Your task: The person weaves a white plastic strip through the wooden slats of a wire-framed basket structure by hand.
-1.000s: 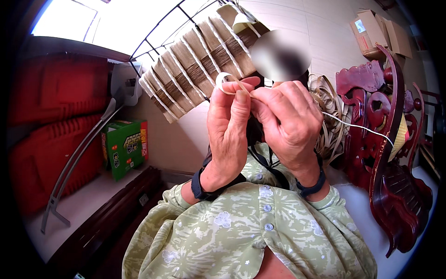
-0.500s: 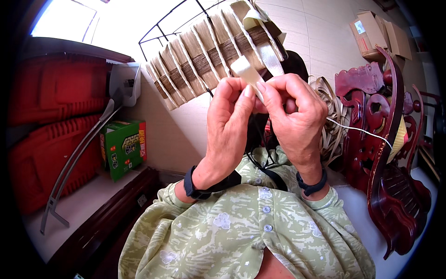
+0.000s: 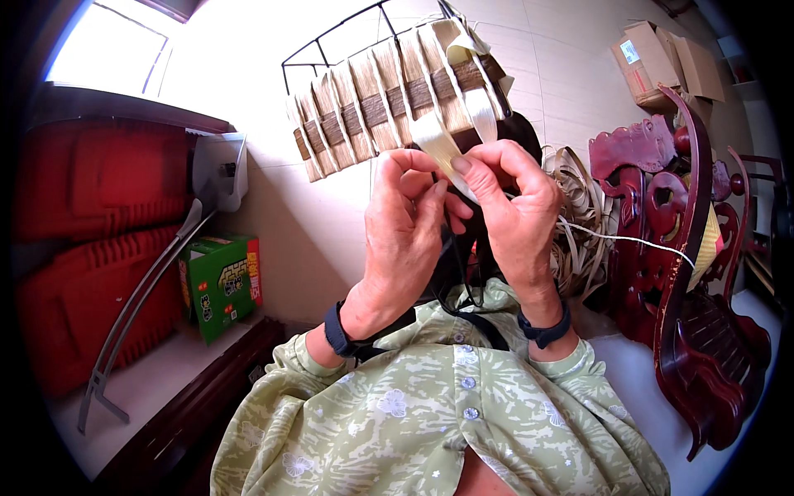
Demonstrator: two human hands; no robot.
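A pale cream flat strip [image 3: 437,142] runs down from the woven piece into my right hand [image 3: 514,207], whose thumb presses it against the bent index finger. My left hand [image 3: 403,217] is beside the strip's lower end, fingers curled and thumb tip against them. Whatever it pinches, if anything, is hidden. Beyond both hands is the woven piece [image 3: 389,91], made of beige strips with a brown band across and whitish twisted cords over it, on a black wire frame [image 3: 318,64]. A second whitish strip [image 3: 481,114] hangs at its right end.
Loose beige strips [image 3: 579,240] lie heaped at the right, near a carved dark-red wooden chair [image 3: 674,331] with a white cord [image 3: 624,238] stretching to it. Cardboard boxes [image 3: 653,62] stand behind. Left are red plastic cases [image 3: 103,165], a green box [image 3: 217,277] and a grey metal frame [image 3: 136,310].
My left fingers have moved down and away from the strip's upper face. The strip now lies flatter, and the woven piece appears farther right in view.
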